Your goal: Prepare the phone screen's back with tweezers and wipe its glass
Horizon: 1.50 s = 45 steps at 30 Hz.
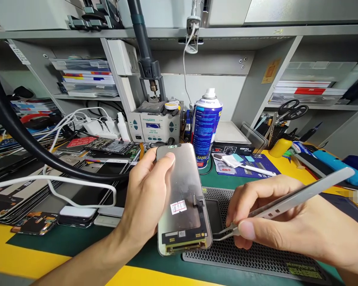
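Note:
My left hand grips a phone screen by its upper left edge, thumb on top. The screen's metallic back faces me, with a small white label, a dark flex cable and a black strip along the bottom. My right hand is closed around grey tweezers. Their bent tips point left, close to the screen's lower right corner; whether they touch it I cannot tell. Under both lies a black perforated mat, with a dark rectangular piece on it, partly hidden behind the screen.
A blue spray can stands behind the screen, beside a soldering station. Stacked phone parts and a white cable crowd the left. A thick black hose arches across the left side. Scissors stand in a holder at right.

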Available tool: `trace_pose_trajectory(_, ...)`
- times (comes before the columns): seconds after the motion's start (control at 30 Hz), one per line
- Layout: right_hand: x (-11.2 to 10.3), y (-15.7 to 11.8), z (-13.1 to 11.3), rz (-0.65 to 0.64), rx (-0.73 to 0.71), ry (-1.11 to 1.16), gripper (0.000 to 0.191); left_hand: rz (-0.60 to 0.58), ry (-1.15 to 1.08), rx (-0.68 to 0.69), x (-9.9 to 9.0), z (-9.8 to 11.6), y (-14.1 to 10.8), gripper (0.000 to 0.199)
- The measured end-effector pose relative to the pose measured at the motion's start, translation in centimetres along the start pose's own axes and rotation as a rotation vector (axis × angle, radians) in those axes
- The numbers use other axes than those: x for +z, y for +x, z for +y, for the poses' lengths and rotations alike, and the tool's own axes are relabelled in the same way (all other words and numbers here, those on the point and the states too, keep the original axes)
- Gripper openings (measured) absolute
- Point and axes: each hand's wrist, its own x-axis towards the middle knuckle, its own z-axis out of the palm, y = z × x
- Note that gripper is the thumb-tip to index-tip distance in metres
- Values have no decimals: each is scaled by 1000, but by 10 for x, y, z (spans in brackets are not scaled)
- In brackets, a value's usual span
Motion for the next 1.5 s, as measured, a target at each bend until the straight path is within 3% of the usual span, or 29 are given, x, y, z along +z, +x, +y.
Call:
trace_pose_trajectory(0.2,-3,-1,-7,-34,10,-50,11,35,44,-1,0,1,-1,25)
trace_pose_trajectory(0.37,-4,2,0,33,-81,12,11,79,70,-1,-2,0,-1,20)
trace_pose_trajectory(0.53,-2,3,4,82,-83,39,13,26,99,12,-4,-2,-1,21)
trace_pose_trajectory(0.9,-5,4,1,60,-98,3,11,-60,64,-20,0,2,-4,19)
trace_pose_trajectory(1.5,-5,5,3,107,-105,72,14,-89,98,-40,4,6,-8,18)
